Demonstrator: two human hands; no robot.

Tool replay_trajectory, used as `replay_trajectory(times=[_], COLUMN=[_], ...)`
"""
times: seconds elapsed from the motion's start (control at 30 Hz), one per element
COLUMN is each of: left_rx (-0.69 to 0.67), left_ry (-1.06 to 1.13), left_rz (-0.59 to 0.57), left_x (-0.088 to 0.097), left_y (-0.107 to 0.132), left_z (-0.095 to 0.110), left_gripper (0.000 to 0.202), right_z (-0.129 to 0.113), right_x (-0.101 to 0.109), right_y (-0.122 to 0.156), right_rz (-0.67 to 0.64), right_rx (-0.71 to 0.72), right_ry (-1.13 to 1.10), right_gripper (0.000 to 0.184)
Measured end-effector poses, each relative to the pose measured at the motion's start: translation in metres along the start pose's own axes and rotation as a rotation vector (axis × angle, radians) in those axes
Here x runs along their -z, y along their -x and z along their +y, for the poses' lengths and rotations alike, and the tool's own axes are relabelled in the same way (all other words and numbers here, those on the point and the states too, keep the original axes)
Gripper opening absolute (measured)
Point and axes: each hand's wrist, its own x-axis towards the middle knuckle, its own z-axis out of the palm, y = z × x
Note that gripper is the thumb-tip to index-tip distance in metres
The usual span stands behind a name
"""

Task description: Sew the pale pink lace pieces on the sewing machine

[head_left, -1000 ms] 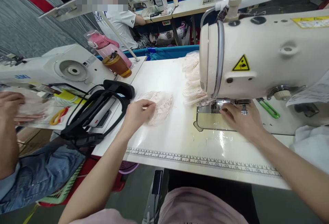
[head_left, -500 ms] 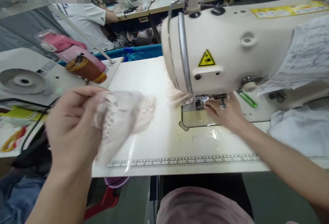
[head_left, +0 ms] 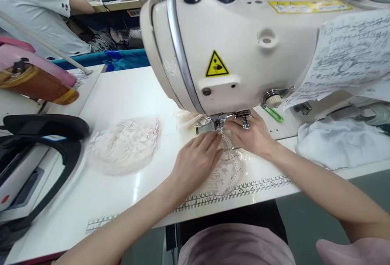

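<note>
A pale pink lace piece (head_left: 227,177) lies under the needle area of the white sewing machine (head_left: 243,46), its scalloped trim running up to the presser foot (head_left: 218,123). My left hand (head_left: 196,157) rests over the lace with its fingers together, gripping its edge just left of the foot. From the right, my right hand (head_left: 251,133) reaches in beside the foot, fingertips closed on the trim and partly hidden by the machine. A flat pile of similar lace (head_left: 124,145) lies on the table to the left. More pale fabric (head_left: 185,118) is bunched behind the foot.
A printed ruler (head_left: 195,203) runs along the table's front edge. White cloth (head_left: 338,143) and a small green tool (head_left: 274,114) lie at right. A black curved object (head_left: 70,143), a pink bottle (head_left: 39,64) and a brown cup (head_left: 36,84) are at left. A person's sleeve (head_left: 39,9) shows behind.
My left hand has brought the lace piece from the left to the presser foot and lowered it there. My right hand stays by the foot. The view has shifted.
</note>
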Motion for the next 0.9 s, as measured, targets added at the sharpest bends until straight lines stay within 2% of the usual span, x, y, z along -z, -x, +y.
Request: replay_trajectory(times=[0.1, 0.27, 0.53, 0.7, 0.9], left_rx=[-0.044, -0.032, -0.008, -0.019, -0.009], left_ry=[-0.053, -0.066, -0.006, -0.002, 0.015], left_rz=[-0.029, -0.030, -0.039, -0.021, -0.022], left_x=[-0.012, -0.023, -0.025, -0.025, -0.025], left_y=[0.003, 0.003, -0.001, 0.000, 0.000], left_z=[0.005, -0.009, -0.019, -0.020, -0.020], left_gripper=[0.044, 0.050, 0.049, 0.048, 0.048], right_z=[-0.004, -0.008, -0.015, -0.016, -0.016], right_x=[-0.001, -0.008, -0.006, -0.004, -0.006], right_y=[0.002, 0.005, 0.005, 0.003, 0.006], right_rz=[-0.064, -0.160, -0.241, -0.257, -0.274], right_rx=[0.052, 0.017, -0.082, -0.065, -0.106], right_ry=[-0.009, 0.003, 0.020, 0.086, -0.011], right_gripper=[0.028, 0.031, 0.039, 0.035, 0.040])
